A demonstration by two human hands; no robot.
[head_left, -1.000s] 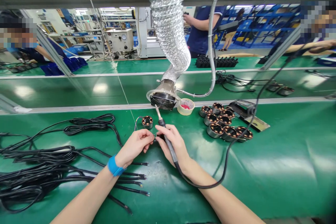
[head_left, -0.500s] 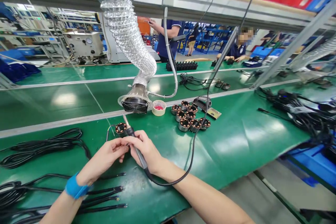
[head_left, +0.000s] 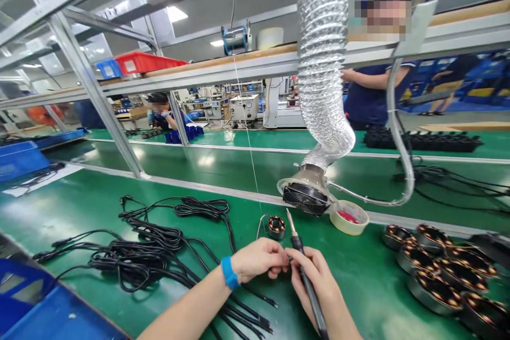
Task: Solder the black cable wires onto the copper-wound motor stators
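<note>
My right hand (head_left: pixel 319 281) is closed around a soldering iron (head_left: pixel 305 265), its bare metal tip pointing up and away from me. My left hand (head_left: pixel 265 259), with a blue band at the wrist, is pinched shut; its fingertips meet the right thumb and forefinger. Whatever small piece lies between them is too hidden to name. Just beyond the hands a copper-wound motor stator (head_left: pixel 276 227) sits on the green mat, thin wire leads rising at its left. Black cables (head_left: pixel 147 255) lie coiled to the left, several stripped ends reaching under my left forearm.
A fume extractor (head_left: pixel 306 196) hangs from a foil duct (head_left: pixel 324 64) beyond the iron. Beside it sits a tape roll (head_left: pixel 349 218). Several more stators (head_left: pixel 434 289) cluster at right. A thin wire descends from a spool (head_left: pixel 235 40). Co-workers are across the bench; a blue bin (head_left: pixel 59 313) is lower left.
The view has swung left and closer, so the stators shift right and more cables show. Both hands keep nearly the same pose, fingertips together, the iron still in the right.
</note>
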